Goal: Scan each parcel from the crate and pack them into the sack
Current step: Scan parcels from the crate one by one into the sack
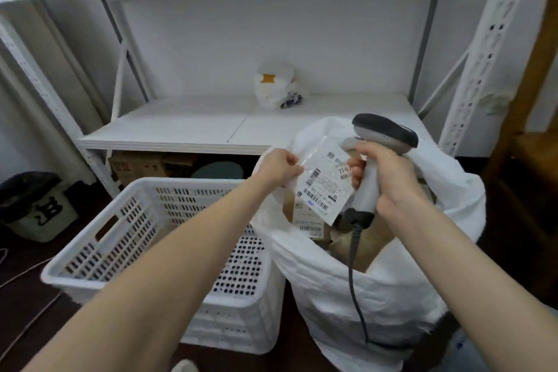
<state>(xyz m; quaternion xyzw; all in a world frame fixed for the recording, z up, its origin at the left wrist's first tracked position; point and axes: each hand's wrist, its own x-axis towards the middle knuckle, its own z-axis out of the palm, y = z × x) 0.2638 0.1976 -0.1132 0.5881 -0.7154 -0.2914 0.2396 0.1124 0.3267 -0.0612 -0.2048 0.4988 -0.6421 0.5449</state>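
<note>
L hand (279,167), arm stretched fwd over the crate, is seen pinching the left edge of a flat white parcel (323,181) between thumb and curled fingers. R hand (389,178) is wrapped round the grey handle of a barcode scanner (370,181), wrist bent, scanner head dark on top and tilted toward the parcel. R fingertips lie against the parcel's right edge; whether they also hold it can't be told. The parcel is held upright-ish above the sack's mouth, label w/ barcodes facing the camera; print too small to read, part of the label is covered by the R fingers.

A coiled cable (354,275) is hung from the scanner base down across the sack's front.

The white sack (377,296) is stood open at right; brown boxes (308,222) are partly seen inside, the rest hidden by parcel and hand. The white slotted crate (145,220) is set just beside it at left; its inside is largely blocked by the L forearm.

Behind: a white shelf rack (181,127) w/ a crumpled white bag (276,89) on it, cardboard (136,163) beneath, a lined bin (37,205) far left.
</note>
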